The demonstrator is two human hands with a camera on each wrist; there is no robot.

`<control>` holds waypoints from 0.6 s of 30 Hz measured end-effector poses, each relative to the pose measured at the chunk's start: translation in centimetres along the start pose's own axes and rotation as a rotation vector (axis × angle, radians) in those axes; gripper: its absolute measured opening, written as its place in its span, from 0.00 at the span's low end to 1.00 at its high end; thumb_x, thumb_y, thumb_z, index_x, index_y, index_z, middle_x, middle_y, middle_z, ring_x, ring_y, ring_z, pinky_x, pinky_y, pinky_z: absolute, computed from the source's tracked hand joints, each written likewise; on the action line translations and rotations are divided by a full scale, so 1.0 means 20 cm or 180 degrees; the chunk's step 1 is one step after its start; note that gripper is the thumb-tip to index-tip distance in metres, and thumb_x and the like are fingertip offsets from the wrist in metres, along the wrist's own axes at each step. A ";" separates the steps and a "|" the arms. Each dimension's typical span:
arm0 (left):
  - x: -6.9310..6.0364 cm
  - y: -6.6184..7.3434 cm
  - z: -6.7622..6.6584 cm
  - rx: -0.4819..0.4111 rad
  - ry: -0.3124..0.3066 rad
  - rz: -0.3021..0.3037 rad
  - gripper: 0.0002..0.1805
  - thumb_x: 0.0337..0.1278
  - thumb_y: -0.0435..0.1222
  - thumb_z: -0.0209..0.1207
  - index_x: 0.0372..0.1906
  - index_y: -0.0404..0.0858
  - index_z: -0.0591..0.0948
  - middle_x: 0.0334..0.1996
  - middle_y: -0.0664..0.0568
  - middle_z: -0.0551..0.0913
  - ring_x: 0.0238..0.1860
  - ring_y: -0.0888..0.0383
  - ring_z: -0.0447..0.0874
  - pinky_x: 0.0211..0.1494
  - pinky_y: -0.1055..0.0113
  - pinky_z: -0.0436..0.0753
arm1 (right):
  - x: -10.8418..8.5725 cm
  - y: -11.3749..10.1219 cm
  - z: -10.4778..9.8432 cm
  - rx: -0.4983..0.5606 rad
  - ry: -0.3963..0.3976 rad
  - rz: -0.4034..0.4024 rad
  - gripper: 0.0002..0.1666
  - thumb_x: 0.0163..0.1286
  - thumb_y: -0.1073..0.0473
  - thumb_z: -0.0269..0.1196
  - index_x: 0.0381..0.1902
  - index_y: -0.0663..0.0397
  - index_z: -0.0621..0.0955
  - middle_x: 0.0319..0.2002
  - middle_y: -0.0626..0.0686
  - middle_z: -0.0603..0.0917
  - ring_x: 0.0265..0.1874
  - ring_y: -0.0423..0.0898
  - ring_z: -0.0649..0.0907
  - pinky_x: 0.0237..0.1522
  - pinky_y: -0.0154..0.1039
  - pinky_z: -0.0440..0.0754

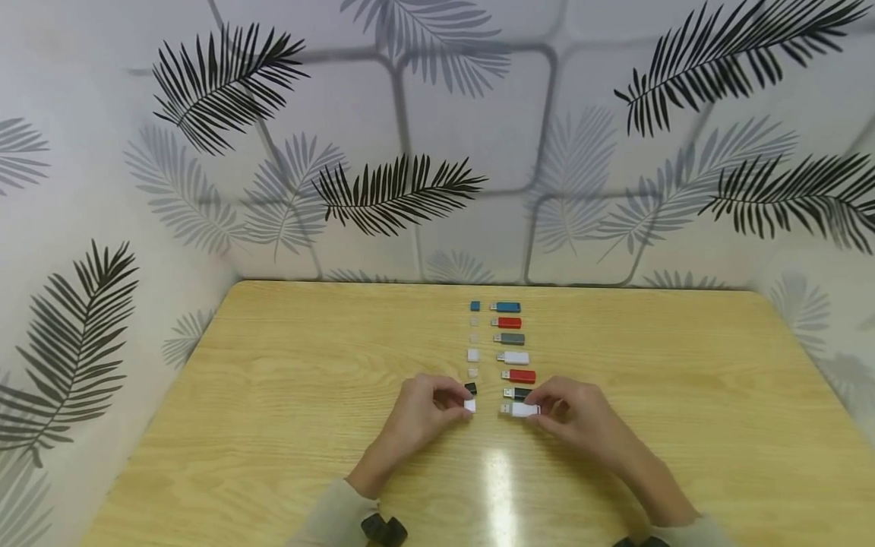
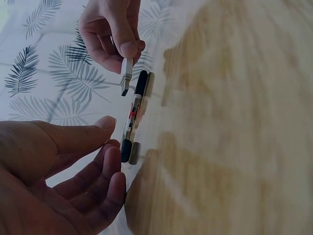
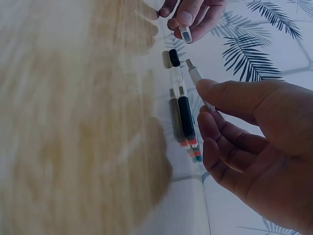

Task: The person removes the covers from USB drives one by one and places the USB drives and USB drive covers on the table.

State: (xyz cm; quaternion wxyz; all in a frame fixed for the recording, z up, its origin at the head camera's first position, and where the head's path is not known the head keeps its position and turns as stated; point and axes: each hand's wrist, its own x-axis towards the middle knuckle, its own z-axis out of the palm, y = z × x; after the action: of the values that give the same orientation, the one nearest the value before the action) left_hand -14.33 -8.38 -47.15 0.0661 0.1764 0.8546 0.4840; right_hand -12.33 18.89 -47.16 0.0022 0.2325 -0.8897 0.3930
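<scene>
Between thumb and fingers my left hand (image 1: 425,408) pinches a small white cap (image 1: 469,406), whose hollow end shows in the right wrist view. My right hand (image 1: 573,410) pinches a white USB stick (image 1: 522,409) by its back end, with the metal plug pointing left toward the cap. A gap separates cap and plug. In the right wrist view the stick (image 3: 195,74) is held above the table. Just behind the hands lie a black cap (image 1: 471,388) and a black USB stick (image 1: 517,394), the latter partly hidden by my right fingers.
Farther back, USB sticks form a column: red (image 1: 519,376), white (image 1: 514,358), grey (image 1: 510,339), red (image 1: 507,323) and blue (image 1: 506,307). Left of them runs a row of caps, with a white cap (image 1: 473,355), a blue cap (image 1: 475,306) and clear ones. A patterned wall backs the wooden table (image 1: 307,342).
</scene>
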 end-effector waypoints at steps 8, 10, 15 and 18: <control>-0.01 0.00 0.02 0.0132 -0.0056 -0.0069 0.06 0.53 0.29 0.75 0.37 0.38 0.90 0.30 0.56 0.86 0.28 0.63 0.81 0.32 0.71 0.81 | 0.00 -0.01 -0.01 -0.0070 -0.0102 0.0219 0.08 0.61 0.67 0.74 0.38 0.54 0.87 0.34 0.43 0.86 0.31 0.37 0.81 0.34 0.33 0.84; 0.00 0.00 0.03 0.0154 -0.0046 -0.0084 0.06 0.53 0.30 0.75 0.37 0.38 0.90 0.29 0.56 0.86 0.28 0.64 0.82 0.32 0.71 0.81 | 0.00 -0.01 -0.01 -0.0067 -0.0138 0.0243 0.08 0.62 0.66 0.75 0.38 0.55 0.87 0.33 0.44 0.86 0.31 0.37 0.81 0.33 0.33 0.84; 0.00 0.01 0.04 0.0251 -0.0028 -0.0138 0.07 0.53 0.30 0.75 0.37 0.38 0.90 0.28 0.57 0.86 0.27 0.65 0.81 0.32 0.71 0.81 | 0.00 -0.01 -0.01 -0.0091 -0.0199 0.0304 0.08 0.62 0.65 0.75 0.38 0.55 0.87 0.33 0.43 0.85 0.30 0.37 0.80 0.32 0.33 0.83; 0.01 0.01 0.05 0.0314 -0.0027 -0.0163 0.07 0.53 0.30 0.76 0.37 0.38 0.90 0.28 0.58 0.85 0.26 0.66 0.80 0.31 0.71 0.80 | 0.00 -0.01 -0.01 -0.0100 -0.0208 0.0282 0.08 0.62 0.65 0.75 0.38 0.55 0.87 0.33 0.43 0.85 0.30 0.37 0.80 0.32 0.33 0.83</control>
State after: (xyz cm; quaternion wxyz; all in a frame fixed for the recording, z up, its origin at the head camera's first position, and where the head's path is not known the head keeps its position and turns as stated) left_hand -14.12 -7.48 -47.48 0.0732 0.1595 0.8813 0.4387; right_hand -12.25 18.91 -46.98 -0.0406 0.2055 -0.9048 0.3708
